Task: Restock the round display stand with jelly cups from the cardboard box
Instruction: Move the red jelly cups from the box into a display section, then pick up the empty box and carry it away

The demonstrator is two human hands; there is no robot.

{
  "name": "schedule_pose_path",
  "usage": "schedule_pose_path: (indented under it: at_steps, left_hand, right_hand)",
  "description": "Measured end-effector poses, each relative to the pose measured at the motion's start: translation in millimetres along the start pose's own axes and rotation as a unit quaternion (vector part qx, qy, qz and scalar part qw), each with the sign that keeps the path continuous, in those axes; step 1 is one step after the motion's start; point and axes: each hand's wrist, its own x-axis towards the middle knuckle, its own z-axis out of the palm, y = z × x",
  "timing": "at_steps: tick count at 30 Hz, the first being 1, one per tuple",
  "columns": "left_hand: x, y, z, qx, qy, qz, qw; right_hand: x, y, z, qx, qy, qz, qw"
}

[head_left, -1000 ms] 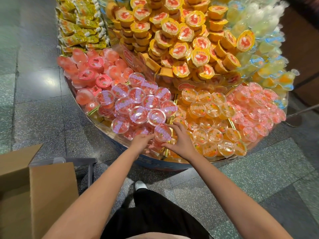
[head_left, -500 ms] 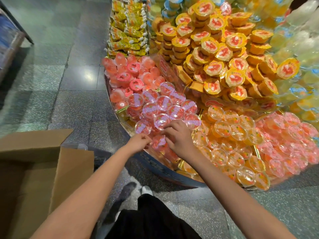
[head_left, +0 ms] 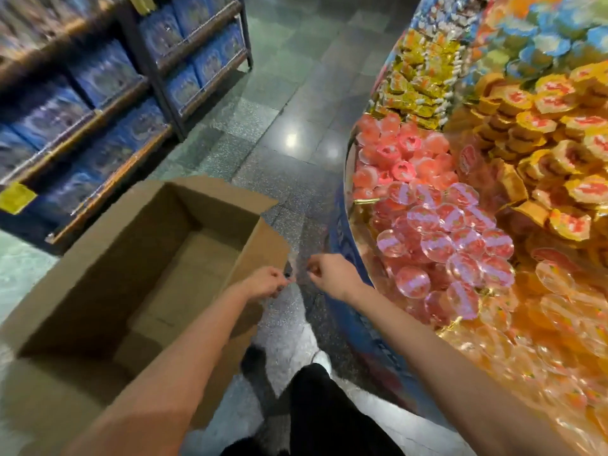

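The fingers of both hands are loosely curled and, as far as the blurred head view shows, hold no jelly cup. The left hand (head_left: 268, 284) hangs just over the near right wall of the cardboard box (head_left: 98, 281), with something small and dark at its fingertips that I cannot make out. The right hand (head_left: 327, 274) hangs just outside that same wall, between the box and the round display stand (head_left: 348, 245).

The box is the landmark for the coming reach. It stands open on the floor, its long axis running away from the person and slightly rightwards. Its opening lies to the left of and beyond both hands — the left hand is the nearer, already at the rim, and the right would have to cross the wall. What shows of the inside is bare cardboard flaps; no cup is visible there, though the near bottom is hidden by the left forearm.

The jelly cups (head_left: 437, 245) sit piled on the stand to the right of the box — well apart from it.
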Motion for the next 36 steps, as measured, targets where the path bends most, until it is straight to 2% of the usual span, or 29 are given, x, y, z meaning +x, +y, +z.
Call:
schedule_pose_path:
  at_steps: [4, 8, 12, 17, 21, 24, 27, 31, 36]
  left_hand:
    - [-40.0, -82.6, -29.8, -0.02, 0.043, -0.019, 0.999]
    - [-84.6, -164.6, -50.3, 0.01, 0.071, -0.035, 0.997]
    - [-130.6, -239.2, -71.9, 0.044, 0.101, -0.039, 0.993]
    - [-163.2, -305.7, -95.0, 0.036, 0.141, -0.041, 0.988]
    - [-166.0, -333.8, -118.8, 0.081, 0.178, -0.027, 0.98]
    - [-154.1, -353.4, -139.4, 0.094, 0.198, -0.033, 0.975]
    - [-136.0, -370.5, -160.3, 0.16, 0.191, -0.05, 0.967]
    - [-109.6, -377.2, -188.5, 0.293, 0.177, -0.069, 0.937]
    - [-89.3, -390.6, -223.4, 0.355, 0.143, -0.107, 0.918]
  right_hand:
    - [0.4, -75.2, 54.3, -0.001, -0.061, 0.004, 0.998]
    - [-17.7, -138.0, 105.2, 0.006, -0.07, 0.012, 0.997]
    - [-42.0, -198.9, 160.9, 0.029, -0.095, 0.057, 0.993]
    - [-67.2, -257.5, 208.6, 0.119, -0.139, 0.111, 0.977]
    - [-64.6, -275.9, 251.0, 0.208, -0.098, 0.224, 0.947]
    - [-56.1, -283.3, 267.0, 0.227, -0.062, 0.275, 0.932]
    - [-44.1, -286.7, 282.7, 0.244, -0.025, 0.307, 0.92]
    - [-25.4, -289.4, 304.5, 0.272, 0.015, 0.348, 0.897]
    - [-14.1, -310.4, 326.7, 0.292, 0.047, 0.382, 0.876]
